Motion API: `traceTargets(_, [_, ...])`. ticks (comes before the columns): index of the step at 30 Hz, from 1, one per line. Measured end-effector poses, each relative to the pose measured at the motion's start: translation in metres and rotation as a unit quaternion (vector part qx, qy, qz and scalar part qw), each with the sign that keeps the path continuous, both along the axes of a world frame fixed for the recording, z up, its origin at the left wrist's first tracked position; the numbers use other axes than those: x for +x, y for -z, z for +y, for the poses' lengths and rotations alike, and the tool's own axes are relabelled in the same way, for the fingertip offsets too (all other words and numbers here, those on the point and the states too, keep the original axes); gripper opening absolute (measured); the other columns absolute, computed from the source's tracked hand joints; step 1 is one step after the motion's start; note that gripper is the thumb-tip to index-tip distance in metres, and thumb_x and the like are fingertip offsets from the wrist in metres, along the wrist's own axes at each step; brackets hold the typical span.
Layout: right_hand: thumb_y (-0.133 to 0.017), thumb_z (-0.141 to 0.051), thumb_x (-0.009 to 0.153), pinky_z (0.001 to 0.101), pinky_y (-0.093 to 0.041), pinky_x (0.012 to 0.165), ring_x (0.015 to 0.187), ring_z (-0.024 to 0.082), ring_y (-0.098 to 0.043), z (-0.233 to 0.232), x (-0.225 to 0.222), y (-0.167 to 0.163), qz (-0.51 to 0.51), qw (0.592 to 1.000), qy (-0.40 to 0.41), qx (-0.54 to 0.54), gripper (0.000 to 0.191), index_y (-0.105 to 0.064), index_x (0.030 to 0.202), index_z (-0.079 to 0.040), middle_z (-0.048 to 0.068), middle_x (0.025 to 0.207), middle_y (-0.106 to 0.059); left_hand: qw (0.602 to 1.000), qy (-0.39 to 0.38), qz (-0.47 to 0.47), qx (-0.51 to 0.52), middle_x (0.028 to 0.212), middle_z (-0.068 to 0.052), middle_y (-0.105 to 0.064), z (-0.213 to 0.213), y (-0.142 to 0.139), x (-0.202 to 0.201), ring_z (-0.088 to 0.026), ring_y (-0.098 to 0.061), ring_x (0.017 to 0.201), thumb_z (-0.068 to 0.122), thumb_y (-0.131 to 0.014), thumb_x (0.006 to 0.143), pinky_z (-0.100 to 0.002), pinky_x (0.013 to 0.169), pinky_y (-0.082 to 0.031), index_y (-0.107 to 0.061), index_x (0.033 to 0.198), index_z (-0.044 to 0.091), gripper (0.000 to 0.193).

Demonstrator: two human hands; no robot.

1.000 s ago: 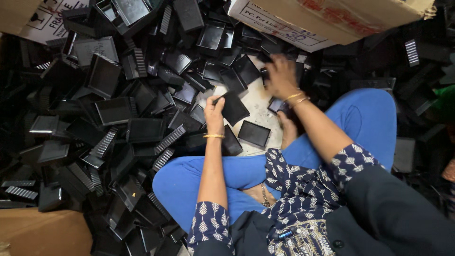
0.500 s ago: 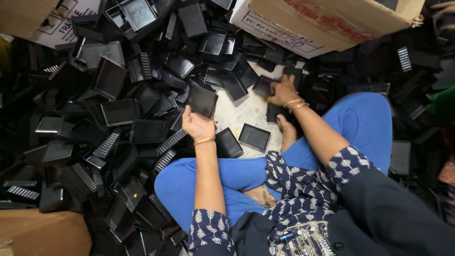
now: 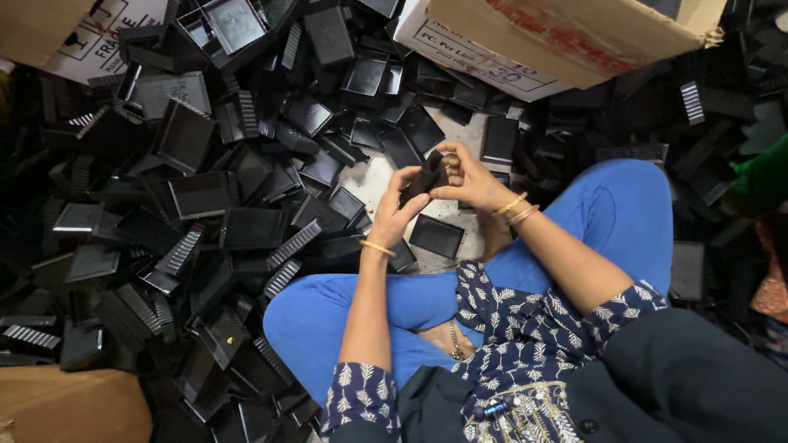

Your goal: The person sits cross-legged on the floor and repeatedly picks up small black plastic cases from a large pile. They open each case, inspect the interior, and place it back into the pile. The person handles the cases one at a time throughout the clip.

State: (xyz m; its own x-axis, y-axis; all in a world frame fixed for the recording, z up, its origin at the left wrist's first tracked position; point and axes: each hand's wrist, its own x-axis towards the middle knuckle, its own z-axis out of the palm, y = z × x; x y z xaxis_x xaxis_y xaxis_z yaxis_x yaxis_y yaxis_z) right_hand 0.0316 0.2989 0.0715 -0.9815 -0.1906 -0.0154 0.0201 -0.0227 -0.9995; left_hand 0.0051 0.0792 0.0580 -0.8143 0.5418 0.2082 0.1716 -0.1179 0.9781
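Both your hands have come off the floor and met in front of you: left hand [image 3: 394, 215] and right hand [image 3: 466, 176] now pinch one black plastic part [image 3: 425, 177] between them, raised over your crossed legs. Just beyond lies a flat black tray piece [image 3: 437, 235] on the bare floor patch [image 3: 371, 175]. Farther out, the heap of black parts [image 3: 189, 189] and a cardboard box [image 3: 558, 41].

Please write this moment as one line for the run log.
left hand: holds black plastic part | right hand: holds same part | around: pile of black parts, cardboard box | person seated cross-legged
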Motion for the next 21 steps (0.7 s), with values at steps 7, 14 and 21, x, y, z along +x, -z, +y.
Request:
traceTargets(7, [-0.078, 0.007, 0.082, 0.0334, -0.052, 0.107, 0.126, 0.015, -0.056, 0.009, 0.003, -0.006, 0.006, 0.998, -0.039, -0.051, 0.084, -0.038, 0.154, -0.009, 0.006, 0.137, -0.053, 0.971, -0.112, 0.198, -0.069, 0.125, -0.011, -0.055, -0.011, -0.016, -0.002, -0.029, -0.049, 0.125, 0.025, -0.088, 0.076, -0.039, 0.111, -0.042, -0.063, 0.13, 0.011, 0.061])
traceTargets(14, [-0.078, 0.008, 0.08, 0.0358, -0.054, 0.102, 0.12, 0.017, -0.061, 0.01, 0.005, -0.024, -0.029, 0.992, -0.094, -0.077, 0.089, -0.037, 0.157, -0.008, 0.01, 0.131, -0.058, 0.973, -0.09, 0.188, -0.095, 0.127, -0.011, -0.053, -0.005, -0.021, 0.002, -0.032, -0.045, 0.128, 0.036, -0.087, 0.075, -0.043, 0.113, -0.039, -0.065, 0.129, 0.015, 0.063])
traceTargets(21, [-0.078, 0.004, 0.08, 0.033, -0.052, 0.104, 0.122, 0.015, -0.059, 0.002, 0.008, -0.019, -0.004, 0.993, -0.054, -0.105, 0.094, -0.029, 0.158, -0.016, 0.004, 0.137, -0.055, 0.955, -0.072, 0.208, -0.199, 0.13, -0.013, -0.05, -0.011, -0.036, 0.003, -0.034, -0.044, 0.128, 0.038, -0.089, 0.076, -0.046, 0.113, -0.035, -0.068, 0.137, 0.02, 0.067])
